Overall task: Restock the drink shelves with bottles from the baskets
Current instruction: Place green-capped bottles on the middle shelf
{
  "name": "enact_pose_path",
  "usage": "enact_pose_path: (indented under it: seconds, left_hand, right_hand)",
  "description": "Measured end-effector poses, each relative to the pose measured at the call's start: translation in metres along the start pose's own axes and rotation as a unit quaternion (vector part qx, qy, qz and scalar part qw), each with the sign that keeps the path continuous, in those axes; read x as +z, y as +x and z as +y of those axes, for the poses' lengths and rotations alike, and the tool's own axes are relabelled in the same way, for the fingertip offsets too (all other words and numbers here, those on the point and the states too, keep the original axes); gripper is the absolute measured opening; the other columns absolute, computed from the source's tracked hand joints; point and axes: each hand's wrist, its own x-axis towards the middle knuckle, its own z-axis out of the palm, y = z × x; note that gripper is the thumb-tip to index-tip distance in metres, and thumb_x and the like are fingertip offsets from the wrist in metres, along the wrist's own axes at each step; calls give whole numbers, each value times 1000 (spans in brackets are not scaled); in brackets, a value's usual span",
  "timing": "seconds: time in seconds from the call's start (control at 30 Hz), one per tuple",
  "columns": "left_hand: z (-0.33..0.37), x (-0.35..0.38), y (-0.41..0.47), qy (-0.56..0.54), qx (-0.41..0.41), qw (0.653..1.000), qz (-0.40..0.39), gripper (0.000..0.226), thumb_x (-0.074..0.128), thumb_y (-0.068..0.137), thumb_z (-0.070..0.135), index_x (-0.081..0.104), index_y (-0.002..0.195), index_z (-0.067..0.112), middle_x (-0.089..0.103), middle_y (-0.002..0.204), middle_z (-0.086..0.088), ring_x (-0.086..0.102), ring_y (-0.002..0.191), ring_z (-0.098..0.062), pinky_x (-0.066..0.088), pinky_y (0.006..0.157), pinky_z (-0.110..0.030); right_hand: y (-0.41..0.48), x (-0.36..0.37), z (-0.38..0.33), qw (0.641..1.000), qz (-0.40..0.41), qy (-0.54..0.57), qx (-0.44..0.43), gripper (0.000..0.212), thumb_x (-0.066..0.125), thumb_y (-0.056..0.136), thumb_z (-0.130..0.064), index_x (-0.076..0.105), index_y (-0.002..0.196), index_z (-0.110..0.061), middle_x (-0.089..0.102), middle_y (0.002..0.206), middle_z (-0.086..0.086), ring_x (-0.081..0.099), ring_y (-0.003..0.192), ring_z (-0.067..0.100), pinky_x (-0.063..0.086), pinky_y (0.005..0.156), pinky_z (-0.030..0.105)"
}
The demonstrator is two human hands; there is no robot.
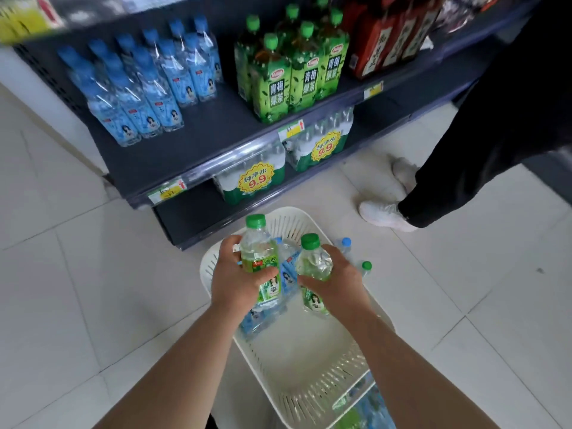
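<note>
near the lower middle of the frame, the left hand (238,280) has its fingers wrapped round an upright green-capped bottle (258,258). the right hand (337,280) curls over a second green bottle (312,267) that leans to the left. both are just above the white basket (309,351) on the floor. blue-capped bottles (289,270) lie in the basket between and under the hands, touching the held ones or very near them.

the likely trouble is that lifting both at once could drag a blue-capped bottle up and tip it over the rim. the right hand's hold is on a tilted, smooth bottle, which might slip as it turns upright. no row of this drink shows on the shelf (198,140) — so a bottle could land in the wrong row, among the shelved blue bottles (139,88) at upper left or the green tea bottles (294,72) at upper middle.

a second person's legs (464,150) and white shoe (383,215) stand at the right, close to the shelf, and could block a reach that way. a second basket (365,407) with more bottles sits at the lower right edge. wrapped water packs (250,181) fill the bottom level.
</note>
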Motion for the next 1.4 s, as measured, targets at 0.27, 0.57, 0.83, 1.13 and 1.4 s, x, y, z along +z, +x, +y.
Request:
enact_pose_path:
  seconds: [0.27, 0.57, 0.83, 1.13, 1.4]
  left_hand:
    - [110, -68, -12, -66, 90, 994, 5, 74, 86, 60, -4, 46, 114, 27, 67, 98, 8, 68, 86, -12, 57, 80, -38]
    - [221, -165, 0, -66, 172, 981, 68, 70, 88, 60, 4, 46, 102, 40, 67, 96, 9, 69, 82, -8, 58, 79, -41]
    - [342, -238, 34, 5, 252, 963, 99, 73, 86, 66, 12, 47, 125, 29, 61, 99, 21, 62, 88, 2, 52, 84, -28]
    - [444, -277, 119, 233, 277, 917, 166, 95, 83, 69, 30, 30, 146, 15, 55, 134, -9, 61, 105, -24, 46, 84, -25]
    - [460, -291, 195, 475, 304, 789, 243, 80, 73, 62, 65, 55, 127, 22, 57, 130, 1, 38, 122, -22, 23, 98, -36]
  right_hand:
    - [0, -53, -126, 993, 29, 52, -100, 49, 83, 68, -20, 58, 108, -32, 69, 88, -8, 63, 73, 5, 42, 53, 5]
    - [10, -84, -281, 974, 46, 83, -206, 76, 84, 69, -30, 46, 135, -24, 58, 104, -14, 56, 90, 6, 42, 74, 17]
    - [33, -109, -406, 952, 44, 112, -281, 61, 81, 73, -29, 49, 124, -30, 57, 100, -24, 58, 91, -1, 41, 59, 1]
    - [95, -116, -494, 945, 75, 106, -300, 82, 79, 75, -34, 37, 143, -20, 44, 144, -4, 38, 130, 11, 29, 92, 16]
    - [152, -99, -518, 945, 102, 81, -299, 78, 82, 72, -33, 44, 138, -16, 54, 135, 0, 49, 124, 16, 34, 88, 17]
